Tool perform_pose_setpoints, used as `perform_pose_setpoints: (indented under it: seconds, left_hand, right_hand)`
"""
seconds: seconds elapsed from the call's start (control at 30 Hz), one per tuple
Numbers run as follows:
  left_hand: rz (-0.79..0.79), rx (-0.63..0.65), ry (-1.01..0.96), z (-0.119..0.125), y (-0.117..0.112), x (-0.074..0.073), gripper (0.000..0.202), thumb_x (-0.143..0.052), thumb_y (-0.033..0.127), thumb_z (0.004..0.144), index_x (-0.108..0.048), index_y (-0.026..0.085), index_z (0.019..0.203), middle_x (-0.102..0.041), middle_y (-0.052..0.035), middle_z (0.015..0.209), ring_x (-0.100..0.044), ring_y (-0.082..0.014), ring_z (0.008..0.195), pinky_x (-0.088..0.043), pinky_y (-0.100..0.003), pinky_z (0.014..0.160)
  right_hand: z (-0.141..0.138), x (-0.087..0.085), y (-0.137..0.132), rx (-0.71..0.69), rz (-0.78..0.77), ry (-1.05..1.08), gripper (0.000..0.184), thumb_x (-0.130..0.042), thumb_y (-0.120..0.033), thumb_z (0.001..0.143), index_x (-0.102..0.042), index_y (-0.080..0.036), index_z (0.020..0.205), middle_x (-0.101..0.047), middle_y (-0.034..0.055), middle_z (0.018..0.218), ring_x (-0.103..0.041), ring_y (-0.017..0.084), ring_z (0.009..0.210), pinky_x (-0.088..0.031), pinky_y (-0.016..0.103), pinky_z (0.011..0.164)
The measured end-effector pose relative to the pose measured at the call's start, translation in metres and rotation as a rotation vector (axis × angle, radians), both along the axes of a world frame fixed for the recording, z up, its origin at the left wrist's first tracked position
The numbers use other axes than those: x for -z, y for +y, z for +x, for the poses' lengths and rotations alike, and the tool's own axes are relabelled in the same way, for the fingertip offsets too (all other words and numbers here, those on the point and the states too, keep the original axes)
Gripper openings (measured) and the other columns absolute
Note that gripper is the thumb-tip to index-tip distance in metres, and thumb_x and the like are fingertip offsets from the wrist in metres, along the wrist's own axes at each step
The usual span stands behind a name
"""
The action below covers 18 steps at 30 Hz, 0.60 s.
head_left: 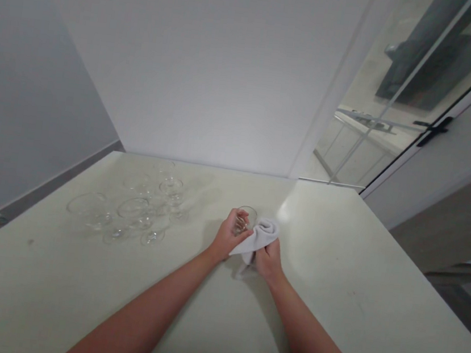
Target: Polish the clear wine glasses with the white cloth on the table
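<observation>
My L hand (227,237) is wrapped round a small clear glass (247,217), fingers curled on its near side & thumb across the front, so it's clamped on the glass, not resting. The glass sits at the top of that hand, just past the fingertips. Its rim is up and its long axis approx upright. I can't tell if it leans a little away from me, as the lower part is hidden in my grip.

My R hand (269,259) is closed on a white cloth (260,234), bunched in the fist w/ a fold standing up above the knuckles. That fold lies right beside the glass on its R side. It looks to be touching the wall of the glass, though the contact spot is too small to be sure. So the glass is up & to the left of the R hand, and the L hand is the nearer one and carries it. The two hands are close together, almost meeting, above the middle of the table (337,258). Whether the glass base touches the table I can't see.

Well off to the left of my L hand is a cluster of other clear glasses (134,213) on the table, some stemmed, none touched. Beyond the hands is a plain wall (214,71), w/ a glass door (399,105) past the R hand.
</observation>
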<state>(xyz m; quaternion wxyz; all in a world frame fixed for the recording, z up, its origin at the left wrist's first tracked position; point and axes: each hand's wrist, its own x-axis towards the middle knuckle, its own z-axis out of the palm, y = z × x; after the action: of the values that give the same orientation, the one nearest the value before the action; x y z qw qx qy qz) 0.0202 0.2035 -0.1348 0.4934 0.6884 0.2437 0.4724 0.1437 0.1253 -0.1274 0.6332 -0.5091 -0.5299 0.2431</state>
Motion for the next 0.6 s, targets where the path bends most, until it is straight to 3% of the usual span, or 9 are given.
perform_pose_setpoints:
  seconds: [0.1,0.23,0.4,0.6]
  left_hand:
    - [0.107,0.073,0.016,-0.001,-0.001,-0.001,0.063,-0.045,0.070,0.089,-0.048,0.018,0.125,-0.056,-0.0093,0.109,-0.056,-0.0224,0.099,-0.046,-0.036,0.090]
    - [0.254,0.096,0.116,-0.002,0.000,-0.004,0.063,-0.025,0.063,0.097,-0.046,0.023,0.142,-0.051,-0.0109,0.121,-0.050,-0.0245,0.114,-0.040,-0.041,0.104]
    - [0.361,0.064,0.201,-0.003,-0.003,-0.005,0.052,-0.026,0.052,0.101,-0.042,0.029,0.145,-0.044,-0.0104,0.134,-0.050,-0.0213,0.112,-0.045,-0.038,0.099]
    - [0.667,-0.203,0.063,-0.006,-0.008,-0.007,0.034,-0.045,0.031,0.099,-0.053,0.022,0.131,-0.057,-0.0109,0.117,-0.055,-0.0195,0.106,-0.050,-0.034,0.085]
  right_hand:
    - [-0.002,0.001,0.002,-0.088,-0.023,0.015,0.022,-0.064,-0.023,0.079,-0.069,-0.019,0.100,-0.072,0.0050,0.098,-0.065,0.021,0.092,-0.051,0.035,0.090]
    - [-0.004,-0.004,0.003,-0.133,0.028,0.093,0.050,-0.072,-0.020,0.072,-0.061,-0.021,0.120,-0.069,0.0078,0.117,-0.066,0.022,0.101,-0.051,0.038,0.097]
    - [-0.005,-0.018,0.001,-0.017,0.088,0.205,0.055,-0.080,-0.019,0.064,-0.063,-0.019,0.116,-0.071,0.0096,0.115,-0.069,0.023,0.097,-0.055,0.039,0.093]
    - [0.000,-0.020,-0.001,-0.034,0.023,0.171,0.044,-0.080,-0.020,0.062,-0.067,-0.018,0.103,-0.074,0.0071,0.101,-0.070,0.020,0.085,-0.058,0.036,0.084]
